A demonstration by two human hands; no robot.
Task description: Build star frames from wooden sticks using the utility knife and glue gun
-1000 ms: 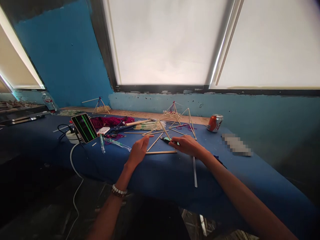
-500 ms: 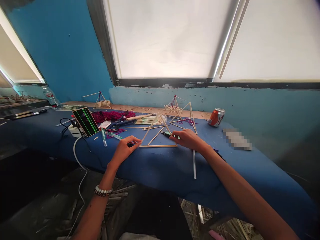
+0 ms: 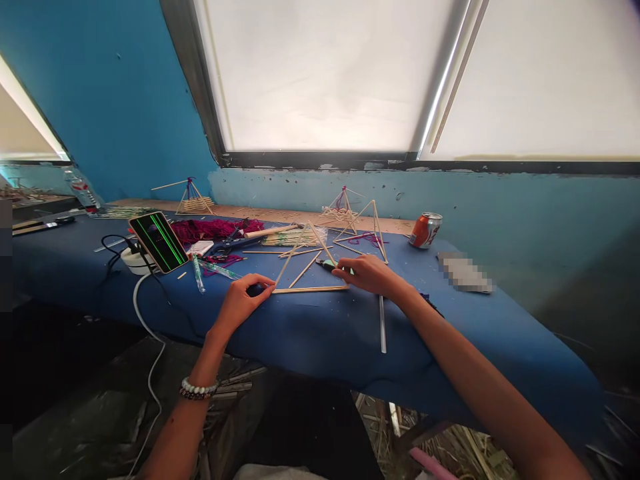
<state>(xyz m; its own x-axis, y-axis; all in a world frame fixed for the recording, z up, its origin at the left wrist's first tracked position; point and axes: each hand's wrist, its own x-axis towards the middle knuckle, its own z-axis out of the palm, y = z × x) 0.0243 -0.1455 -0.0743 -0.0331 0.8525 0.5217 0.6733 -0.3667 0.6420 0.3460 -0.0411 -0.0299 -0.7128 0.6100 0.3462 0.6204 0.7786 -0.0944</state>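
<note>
Right at the left grip (image 3: 245, 300), the fingertips come down on the near-left corner of a flat triangle of thin pale wooden sticks (image 3: 310, 289), which lies on a blue cloth-covered counter (image 3: 320, 340). That hand is curled and half closed, with something dark under the fingers, but honestly I can't tell if it has hold of anything. The right grip (image 3: 367, 275) sits by the triangle's near-right corner, fingers closed over a small green-and-black tool, maybe a marker (image 3: 327, 265), with its dark end pointing left. To me the step in hand looks like work on that flat triangle, and the next move calls for keeping both near corners steady so the sticks don't slide apart. Just in front of the right grip, a clear plastic tube (image 3: 383, 325) lies pointing toward the counter's front edge, so watch that elbow. Left of the left grip is another clear tube (image 3: 217, 270), and beyond the right grip stands a stick pyramid (image 3: 374, 227), close enough that there isn't much room for swinging anything long.
</note>
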